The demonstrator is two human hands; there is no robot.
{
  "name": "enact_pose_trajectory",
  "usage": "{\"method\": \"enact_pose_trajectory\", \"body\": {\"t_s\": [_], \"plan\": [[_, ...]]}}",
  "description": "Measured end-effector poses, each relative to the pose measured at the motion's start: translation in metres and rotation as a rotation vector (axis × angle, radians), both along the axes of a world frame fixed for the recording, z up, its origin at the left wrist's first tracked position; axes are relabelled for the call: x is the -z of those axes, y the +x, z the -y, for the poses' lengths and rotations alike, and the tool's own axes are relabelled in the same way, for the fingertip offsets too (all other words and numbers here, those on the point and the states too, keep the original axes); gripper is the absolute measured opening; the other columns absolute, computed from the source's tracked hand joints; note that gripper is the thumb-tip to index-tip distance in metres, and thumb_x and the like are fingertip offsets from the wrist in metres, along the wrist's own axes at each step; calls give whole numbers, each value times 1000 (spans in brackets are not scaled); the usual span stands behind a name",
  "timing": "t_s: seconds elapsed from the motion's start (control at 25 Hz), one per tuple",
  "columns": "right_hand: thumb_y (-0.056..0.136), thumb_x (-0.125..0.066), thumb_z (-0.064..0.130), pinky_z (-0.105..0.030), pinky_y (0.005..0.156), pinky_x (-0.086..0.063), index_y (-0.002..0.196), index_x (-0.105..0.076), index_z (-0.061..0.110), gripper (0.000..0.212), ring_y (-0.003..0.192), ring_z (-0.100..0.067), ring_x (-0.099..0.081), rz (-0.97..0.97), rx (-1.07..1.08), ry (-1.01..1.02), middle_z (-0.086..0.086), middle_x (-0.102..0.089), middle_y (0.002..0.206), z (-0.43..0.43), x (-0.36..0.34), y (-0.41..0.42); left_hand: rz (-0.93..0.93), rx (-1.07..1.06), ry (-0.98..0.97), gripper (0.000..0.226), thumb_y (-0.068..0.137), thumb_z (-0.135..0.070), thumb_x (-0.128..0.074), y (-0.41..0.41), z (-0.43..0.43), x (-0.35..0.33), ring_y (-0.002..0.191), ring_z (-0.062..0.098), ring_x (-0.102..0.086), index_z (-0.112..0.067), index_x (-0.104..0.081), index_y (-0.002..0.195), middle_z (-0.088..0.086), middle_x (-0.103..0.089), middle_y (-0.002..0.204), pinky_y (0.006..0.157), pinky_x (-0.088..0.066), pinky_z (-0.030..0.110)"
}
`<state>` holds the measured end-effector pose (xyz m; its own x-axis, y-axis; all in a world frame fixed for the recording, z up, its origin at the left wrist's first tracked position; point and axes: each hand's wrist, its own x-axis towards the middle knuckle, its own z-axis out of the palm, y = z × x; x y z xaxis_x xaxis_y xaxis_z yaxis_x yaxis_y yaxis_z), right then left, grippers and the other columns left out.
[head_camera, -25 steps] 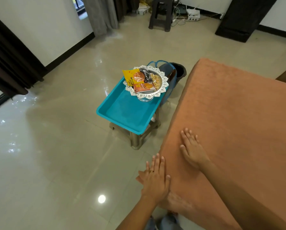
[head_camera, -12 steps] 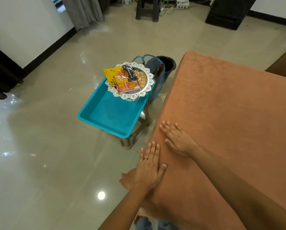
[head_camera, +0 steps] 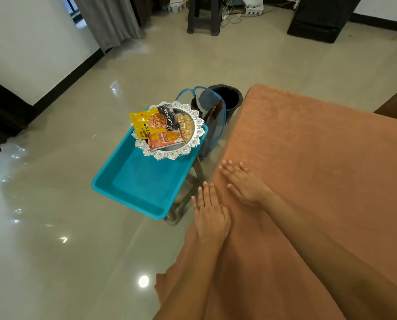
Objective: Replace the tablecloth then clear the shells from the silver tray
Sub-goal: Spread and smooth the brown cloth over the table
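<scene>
An orange tablecloth (head_camera: 319, 172) covers the table on the right and hangs over its left edge. My left hand (head_camera: 210, 215), with a ring, lies flat on the hanging side of the cloth. My right hand (head_camera: 244, 184) presses flat on the cloth's top near that edge. To the left, an ornate silver tray (head_camera: 194, 144) sits on the far end of a teal plastic tray (head_camera: 133, 188). The silver tray holds a yellow almond packet (head_camera: 150, 123), an orange packet (head_camera: 165, 140) and a pile of pale shells (head_camera: 185, 127).
The teal tray rests on a low stool (head_camera: 183, 204) beside the table. A blue mesh basket (head_camera: 210, 112) and a dark bin (head_camera: 227, 98) stand behind it. Glossy tiled floor (head_camera: 66, 204) spreads to the left; a dark stool (head_camera: 204, 15) and cables lie far back.
Both hands have slid along the cloth's left edge, staying flat on it, and the view has shifted a little. The trays have not moved.
</scene>
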<state>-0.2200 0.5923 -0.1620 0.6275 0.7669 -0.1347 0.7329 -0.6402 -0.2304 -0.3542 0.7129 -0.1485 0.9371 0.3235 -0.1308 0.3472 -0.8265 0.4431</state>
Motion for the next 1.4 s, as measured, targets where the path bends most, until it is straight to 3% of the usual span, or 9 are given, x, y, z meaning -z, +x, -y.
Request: {"method": "enact_pose_trajectory", "body": {"t_s": [0.12,0.24,0.32,0.56,0.8,0.96,1.08,1.28,1.4], "plan": [[92,-10,48,-35,118,7,152,-4,13,70,148,-21,1,9,88,-7,-6,-1,159,8,-3,37,67,-33,4,67,80,-26,-37,3,3,10,139,24,-35,-9,-36,144,11,-40,148,117,-18,43],[97,-27,40,-34,119,3,152,-12,14,62,147,-17,-3,-4,-303,22,-4,-8,159,4,-2,27,121,81,21,68,89,-36,-39,-1,3,16,147,18,-12,-18,-20,152,3,-17,158,119,-7,40],[99,-26,40,-34,119,0,152,-13,17,59,147,-14,-6,18,-457,25,-1,-11,159,9,2,38,75,129,66,71,91,-50,-37,2,3,20,147,16,-9,-20,-16,153,0,-13,159,118,-6,40],[102,-19,39,-37,120,3,150,5,19,58,147,-17,5,-4,36,-8,-4,5,159,16,-7,137,59,113,107,74,91,-57,-31,7,3,23,147,19,-10,-19,-14,153,-1,-14,159,115,-9,42],[99,-16,42,-34,120,0,152,-12,12,61,147,-15,-4,20,-263,67,-4,-8,159,18,8,96,120,47,99,53,87,-39,-40,73,3,5,139,26,-34,-2,-57,122,16,-51,138,118,-11,41],[98,-14,43,-37,120,0,152,-7,16,61,147,-13,2,15,-120,17,-1,-2,159,23,8,165,140,6,-21,64,92,-36,-31,170,9,10,146,26,-13,-5,-29,147,13,-22,156,118,-4,37],[97,-10,49,-44,120,-5,152,-4,15,65,147,-14,2,42,34,24,-5,-3,160,32,3,213,62,65,-10,66,95,-40,-25,177,10,25,147,21,-7,-10,-12,152,9,-12,159,117,0,34],[99,-21,42,-34,120,1,152,-13,17,60,147,-10,0,36,-284,26,2,-7,159,25,8,212,156,121,4,63,97,-39,-26,176,10,26,147,17,-1,-22,-3,153,1,-3,160,119,-4,36],[99,-19,44,-39,120,-4,153,-12,18,60,147,-12,-3,60,-95,14,-1,-9,160,29,6,263,86,181,18,67,97,-52,-24,175,9,26,146,13,10,-26,3,153,-4,6,160,118,5,33]]}}
